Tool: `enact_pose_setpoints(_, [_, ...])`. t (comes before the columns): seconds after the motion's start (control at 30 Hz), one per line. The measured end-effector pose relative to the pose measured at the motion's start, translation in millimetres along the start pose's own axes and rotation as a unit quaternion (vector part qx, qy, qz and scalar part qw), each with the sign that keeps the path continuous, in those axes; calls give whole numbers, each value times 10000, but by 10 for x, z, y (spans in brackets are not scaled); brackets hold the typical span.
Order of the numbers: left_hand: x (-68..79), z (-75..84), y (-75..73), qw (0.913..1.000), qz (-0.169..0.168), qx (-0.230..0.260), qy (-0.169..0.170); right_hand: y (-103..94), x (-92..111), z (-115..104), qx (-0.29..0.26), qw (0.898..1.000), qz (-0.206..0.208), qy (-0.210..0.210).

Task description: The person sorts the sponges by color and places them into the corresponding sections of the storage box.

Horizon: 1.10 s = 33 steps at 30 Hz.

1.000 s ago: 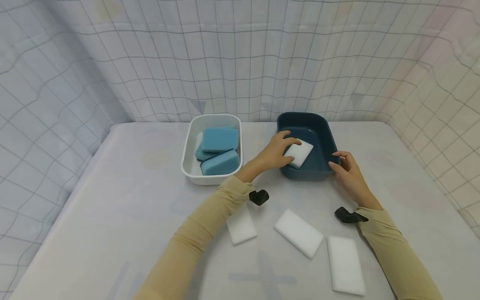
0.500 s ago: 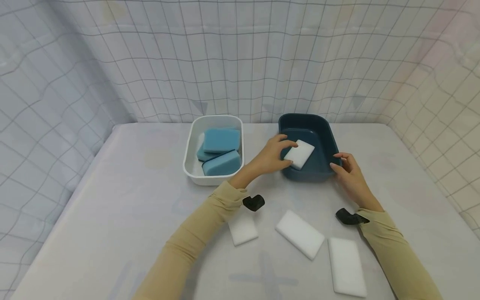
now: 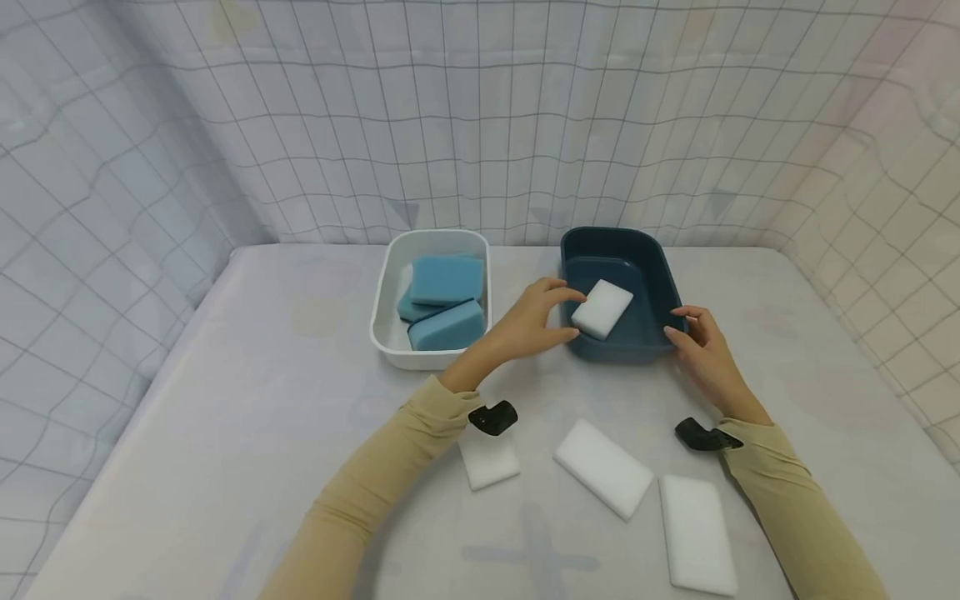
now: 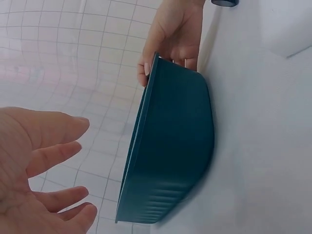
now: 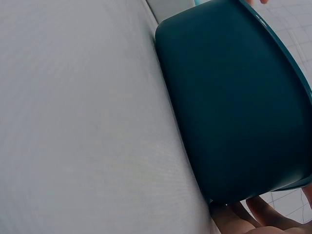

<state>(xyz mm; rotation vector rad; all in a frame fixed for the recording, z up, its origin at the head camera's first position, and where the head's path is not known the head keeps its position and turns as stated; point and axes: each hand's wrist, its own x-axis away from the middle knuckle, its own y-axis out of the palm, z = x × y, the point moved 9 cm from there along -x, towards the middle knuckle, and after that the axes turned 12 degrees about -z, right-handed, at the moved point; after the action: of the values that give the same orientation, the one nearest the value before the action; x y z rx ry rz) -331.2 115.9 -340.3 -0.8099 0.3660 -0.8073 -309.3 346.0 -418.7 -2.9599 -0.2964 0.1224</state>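
Note:
A white sponge (image 3: 603, 309) lies flat inside the dark blue bin (image 3: 622, 353), towards its left side. My left hand (image 3: 528, 325) hovers just left of that bin, thumb and fingers spread and nothing between them; the left wrist view has its fingertips apart from the bin wall (image 4: 175, 136). At the bin's front right corner, my right hand (image 3: 708, 362) holds the rim, thumb at the rim and fingers along the outer side. In the right wrist view its fingers (image 5: 263, 219) touch the outer wall, and the bin hides most of the sponge side.
A white bin (image 3: 420, 361) holding several blue sponges (image 3: 447, 279) stands left of the dark one. Three white sponges lie on the table in front: one (image 3: 490, 460) partly behind the left wrist, one (image 3: 604, 468) central, one (image 3: 698, 535) by the right sleeve. A gridded curtain (image 3: 495, 125) closes the back.
My left hand has let go of the white sponge in the dark blue bin and drawn back left, out over the rim. The right hand stays on the bin.

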Motion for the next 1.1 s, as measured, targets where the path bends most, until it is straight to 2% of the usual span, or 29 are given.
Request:
enact_pose_setpoints(0.53, [354, 8, 34, 9999, 34, 19, 153, 29, 12, -27, -246, 9997, -72, -50])
enact_pose_setpoints(0.8, [474, 29, 131, 9996, -275, 76, 41, 26, 17, -25, -235, 9997, -55, -79])
enact_pose_setpoints(1.1, [658, 1, 239, 9990, -387, 188, -86, 25, 9, -22, -327, 9994, -76, -115])
